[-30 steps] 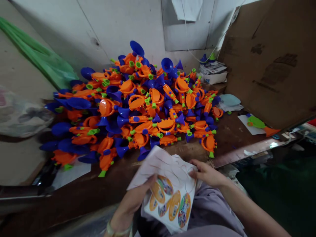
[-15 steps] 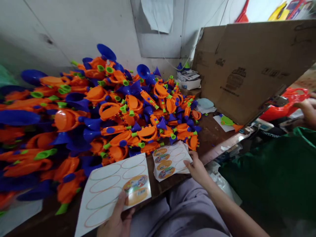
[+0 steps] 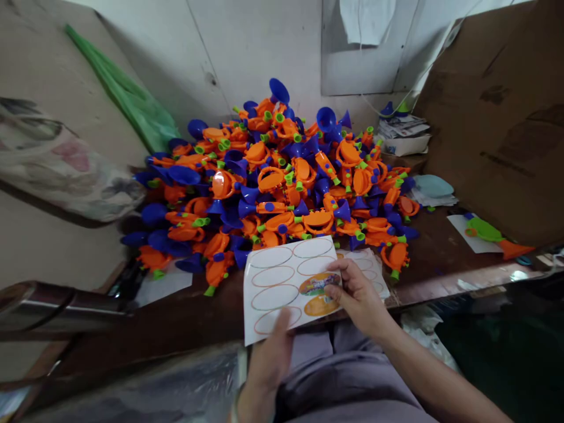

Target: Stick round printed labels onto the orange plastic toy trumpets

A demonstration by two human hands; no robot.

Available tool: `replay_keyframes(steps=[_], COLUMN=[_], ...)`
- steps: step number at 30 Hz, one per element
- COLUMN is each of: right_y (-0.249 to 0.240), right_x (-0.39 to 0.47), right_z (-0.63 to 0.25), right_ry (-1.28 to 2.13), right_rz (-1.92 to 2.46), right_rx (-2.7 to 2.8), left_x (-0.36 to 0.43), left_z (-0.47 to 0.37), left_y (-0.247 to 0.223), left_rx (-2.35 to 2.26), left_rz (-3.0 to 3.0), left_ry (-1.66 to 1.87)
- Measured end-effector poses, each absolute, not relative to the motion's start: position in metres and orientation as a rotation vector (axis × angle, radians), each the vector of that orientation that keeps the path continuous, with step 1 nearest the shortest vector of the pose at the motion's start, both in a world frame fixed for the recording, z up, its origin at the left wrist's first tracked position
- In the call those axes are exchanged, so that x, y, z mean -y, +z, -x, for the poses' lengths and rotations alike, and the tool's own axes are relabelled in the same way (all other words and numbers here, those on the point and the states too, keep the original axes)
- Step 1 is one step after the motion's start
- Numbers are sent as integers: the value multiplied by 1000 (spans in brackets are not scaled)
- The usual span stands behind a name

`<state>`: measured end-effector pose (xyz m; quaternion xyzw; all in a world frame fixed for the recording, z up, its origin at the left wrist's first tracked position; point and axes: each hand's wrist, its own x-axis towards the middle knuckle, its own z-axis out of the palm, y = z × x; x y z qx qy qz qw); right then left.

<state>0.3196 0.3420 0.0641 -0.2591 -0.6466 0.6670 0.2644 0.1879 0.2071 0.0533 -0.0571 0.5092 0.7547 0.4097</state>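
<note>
My left hand [image 3: 269, 355] grips the lower edge of a white sticker sheet [image 3: 275, 275], its thumb on top. Rows of bare oval outlines cover most of the sheet; two printed orange oval stickers [image 3: 321, 305] remain on its lower right. At the sheet's right edge, my right hand [image 3: 363, 302] is closed, with thumb and fingers against the upper printed sticker. Whether that sticker is lifting cannot be made out. Partly hidden behind the sheet and hand lies a stack of more sticker sheets [image 3: 368, 264]. Just beyond is a heap of orange and blue toy trumpets [image 3: 282, 176] with green mouthpieces.
A large cardboard box [image 3: 497, 129] stands at the right, near a green-and-orange toy piece [image 3: 484, 229]. Stacked papers [image 3: 403, 129] sit at the back. A green plastic sheet [image 3: 127, 97] hangs at the left, above a shiny dark cylinder [image 3: 57, 305].
The view has swung left. My right hand has left the stack of sheets and come onto the right edge of the sticker sheet, which my left hand still holds.
</note>
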Motion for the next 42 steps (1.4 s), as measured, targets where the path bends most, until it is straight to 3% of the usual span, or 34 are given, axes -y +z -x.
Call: replay_keyframes(steps=[4, 7, 11, 13, 25, 35, 42], right_y=[67, 73, 74, 72, 62, 45, 45], right_x=[-350, -348, -341, -340, -326, -328, -332], right_z=[-322, -320, -312, -311, -320, -333, -325], right_ry=[1552, 1411, 1250, 1167, 640, 1106, 1429], right_rz=[717, 615, 409, 374, 37, 308, 312], right_rx=[2012, 2285, 2420, 2406, 2175, 1820, 2016], left_x=[-186, -185, -205, -213, -209, -208, -211], left_z=[-137, -117, -123, -129, -137, -116, -111], left_y=[81, 103, 117, 117, 97, 89, 87], left_rx=[-1747, -2269, -2126, -2045, -2067, -2245, -2156], left_rz=[-317, -836, -1145, -1182, -1093, -1093, -1071], left_ry=[2280, 2000, 1318, 1170, 1205, 1309, 1416])
